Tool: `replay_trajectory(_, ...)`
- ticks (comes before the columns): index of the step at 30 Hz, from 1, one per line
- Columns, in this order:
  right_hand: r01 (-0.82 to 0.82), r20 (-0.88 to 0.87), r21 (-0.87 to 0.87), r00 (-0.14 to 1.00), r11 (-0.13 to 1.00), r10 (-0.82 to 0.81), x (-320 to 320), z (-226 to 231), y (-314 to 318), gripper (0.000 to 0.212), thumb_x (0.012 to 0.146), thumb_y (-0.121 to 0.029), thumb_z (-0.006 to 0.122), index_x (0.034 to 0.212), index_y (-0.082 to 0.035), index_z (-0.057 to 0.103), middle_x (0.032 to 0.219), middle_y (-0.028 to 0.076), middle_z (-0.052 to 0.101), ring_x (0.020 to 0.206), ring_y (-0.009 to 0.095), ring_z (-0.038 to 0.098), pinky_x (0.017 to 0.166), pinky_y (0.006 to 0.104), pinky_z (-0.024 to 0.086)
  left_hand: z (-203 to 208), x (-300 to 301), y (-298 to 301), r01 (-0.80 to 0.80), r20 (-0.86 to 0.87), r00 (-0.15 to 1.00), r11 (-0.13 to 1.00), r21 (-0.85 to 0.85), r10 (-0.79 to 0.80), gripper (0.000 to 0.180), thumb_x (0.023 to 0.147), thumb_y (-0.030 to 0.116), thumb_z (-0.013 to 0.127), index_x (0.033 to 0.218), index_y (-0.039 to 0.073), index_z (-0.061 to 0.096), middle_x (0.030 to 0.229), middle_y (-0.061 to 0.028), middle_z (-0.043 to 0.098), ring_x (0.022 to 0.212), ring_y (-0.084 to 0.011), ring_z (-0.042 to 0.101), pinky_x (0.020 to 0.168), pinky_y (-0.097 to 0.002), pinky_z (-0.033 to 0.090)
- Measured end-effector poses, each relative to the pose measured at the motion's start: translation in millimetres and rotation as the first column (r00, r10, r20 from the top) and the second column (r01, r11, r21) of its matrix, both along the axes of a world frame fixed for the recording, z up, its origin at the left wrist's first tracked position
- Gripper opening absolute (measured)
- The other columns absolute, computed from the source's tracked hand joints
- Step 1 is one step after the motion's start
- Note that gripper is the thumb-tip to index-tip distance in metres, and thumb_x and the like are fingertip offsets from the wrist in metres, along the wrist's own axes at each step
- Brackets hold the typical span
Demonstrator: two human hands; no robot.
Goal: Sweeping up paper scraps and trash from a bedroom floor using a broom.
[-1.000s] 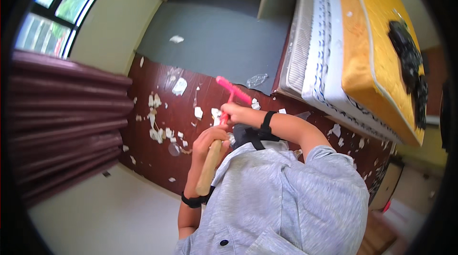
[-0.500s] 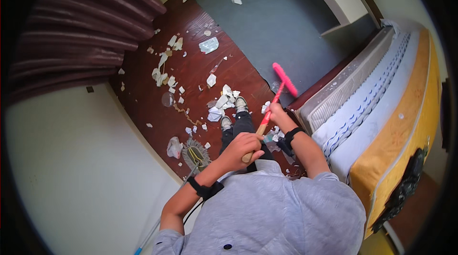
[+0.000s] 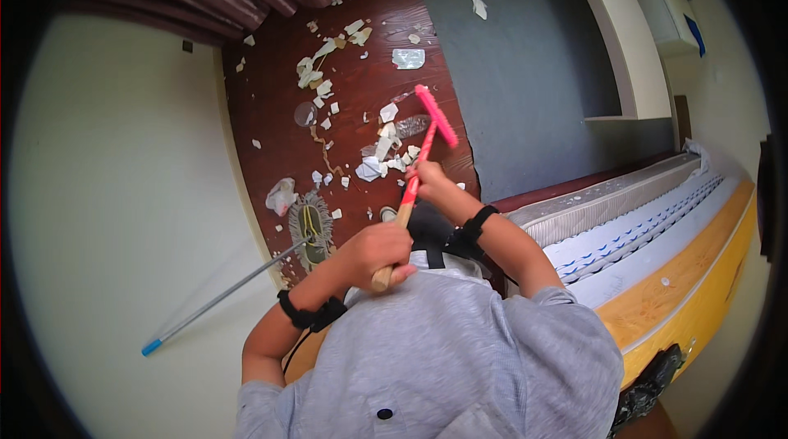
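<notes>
The fingers of my left hand (image 3: 377, 253) are wrapped round the pale wooden end of a straight red-and-wood, pink-bristled broom (image 3: 408, 202), those of my right hand (image 3: 428, 180) clamped on its red stretch nearer the bristles. It slants out ahead of me over the dark red wooden floor (image 3: 267, 111); whether it touches down I can't tell. I judge it light and stiff, the bristles springy, best gripped at the bare wood, the red part likely slicker.

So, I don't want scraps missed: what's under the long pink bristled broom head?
Dark red wooden floor shows around the broom head, with a crumpled clear plastic piece just to its left. Whatever lies directly beneath it is covered.
</notes>
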State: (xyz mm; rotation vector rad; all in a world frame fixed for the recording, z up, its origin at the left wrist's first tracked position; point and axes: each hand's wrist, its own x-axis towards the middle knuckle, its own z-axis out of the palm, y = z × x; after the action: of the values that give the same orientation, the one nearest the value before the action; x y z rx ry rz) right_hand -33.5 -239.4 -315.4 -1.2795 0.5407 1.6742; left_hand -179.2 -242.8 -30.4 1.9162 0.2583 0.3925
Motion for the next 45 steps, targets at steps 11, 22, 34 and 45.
replay_trajectory(11,-0.509,-0.015,-0.055,0.86,0.859,0.509,-28,-36,-87,0.006,0.085,-0.003,0.037,0.079,-0.003,0.04,0.061,0.004,0.045,0.048,0.014,0.045,0.044,0.026,0.043,-69,-55,-135,-0.714,-0.2,0.689,0.606,-0.351,0.696,0.017,0.087,0.009,0.049,0.072,0.0,0.049,0.069,-0.005,0.05,0.07,-0.0129,0.05,0.077,-0.0301,0.043)
replay_trajectory(22,-0.914,0.138,-0.056,0.392,0.403,0.909,-180,27,-157,0.007,0.08,0.004,0.042,0.079,-0.002,0.04,0.067,0.006,0.043,0.049,0.016,0.045,0.042,0.0265,0.041,-38,-135,-287,-0.845,-0.046,0.53,0.532,0.055,0.847,0.019,0.074,0.012,0.064,0.072,0.005,0.046,0.071,-0.0089,0.049,0.074,-0.0296,0.051,0.069,-0.0374,0.042)
replay_trajectory(34,-0.985,0.571,-0.108,0.046,0.131,0.819,-215,18,-77,0.004,0.078,0.001,0.045,0.075,-0.002,0.043,0.057,0.007,0.043,0.044,0.017,0.044,0.04,0.0302,0.04,-111,-127,-295,-0.922,0.217,-0.068,0.021,-0.386,0.974,0.01,0.081,0.002,0.054,0.075,0.004,0.047,0.079,-0.0068,0.053,0.083,-0.021,0.056,0.094,-0.0405,0.037)
replay_trajectory(45,-0.93,0.146,-0.118,-0.364,-0.349,0.92,-260,-52,-107,0.01,0.077,0.003,0.044,0.084,-0.002,0.049,0.067,0.011,0.049,0.061,0.022,0.053,0.052,0.0338,0.048,-72,-125,-293,-0.702,-0.246,-0.533,-0.586,-0.406,0.809,0.013,0.09,0.009,0.049,0.09,-0.001,0.057,0.078,-0.0033,0.057,0.071,-0.0086,0.05,0.065,-0.023,0.041)
